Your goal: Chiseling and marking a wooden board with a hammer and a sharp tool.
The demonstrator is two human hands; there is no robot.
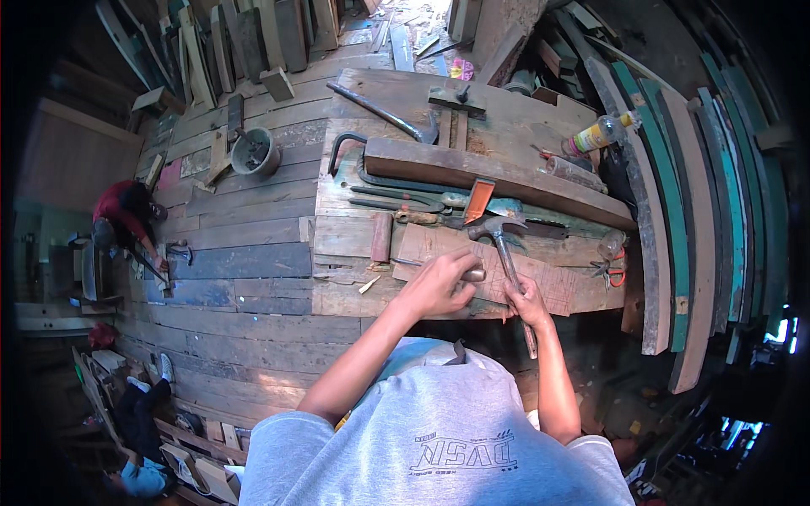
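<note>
My right hand [529,302] is closed round the handle of a claw hammer [510,263], its steel head raised over the bench. In my left hand [439,285] is a chisel [475,275]; its rounded butt shows beside the fingers, and a thin shank sticks out on the left. Most of its handle is hidden in the grip. Under both hands lies a flat brown board [540,287] with fine lines on its face. A reddish-brown block [381,237] stands left of the board, near a small wood chip [369,285].
Behind the board run a thick beam [506,179], an orange piece [478,201], and tongs [396,201]. A long-handled tool [384,111], bottle [601,135] and orange-handled pliers [617,274] also lie there. Planks [675,211] lean right; a bucket [254,153] and two people are left.
</note>
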